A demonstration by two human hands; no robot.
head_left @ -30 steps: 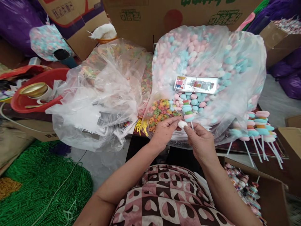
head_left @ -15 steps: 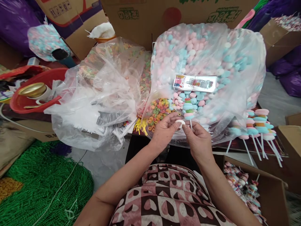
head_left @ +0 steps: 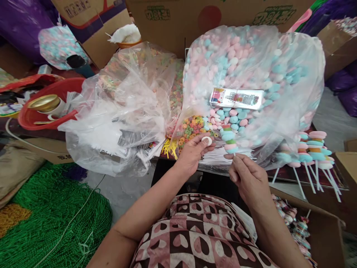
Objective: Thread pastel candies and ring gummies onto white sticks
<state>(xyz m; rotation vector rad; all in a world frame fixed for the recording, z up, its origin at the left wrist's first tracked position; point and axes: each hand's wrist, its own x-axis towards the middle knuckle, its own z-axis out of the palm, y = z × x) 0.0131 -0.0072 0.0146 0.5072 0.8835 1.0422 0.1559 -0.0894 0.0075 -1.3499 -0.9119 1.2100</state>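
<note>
Seemingly marshmallow [head_left: 206, 141] – in left hand [head_left: 192, 153].

Lighting was med. bright and fairly even, w/ a cool, slightly flat cast; it prob. came from overhead, though hard to say for sure. Strongest glare sat on the silver wrappers [head_left: 236, 98], w/ softer streaks & milky haze on the clear bags [head_left: 134, 85]. Gold bowl [head_left: 44, 103] had a small shine. Shadows were soft, deepest in the dark gap [head_left: 164, 175] below the table edge. Center was reasonably clear, but fine detail went mushy in the green cord [head_left: 72, 208]. Wide-angle stretch showed toward the L/R edges & corners, esp. the purple bags [head_left: 21, 26].
</note>
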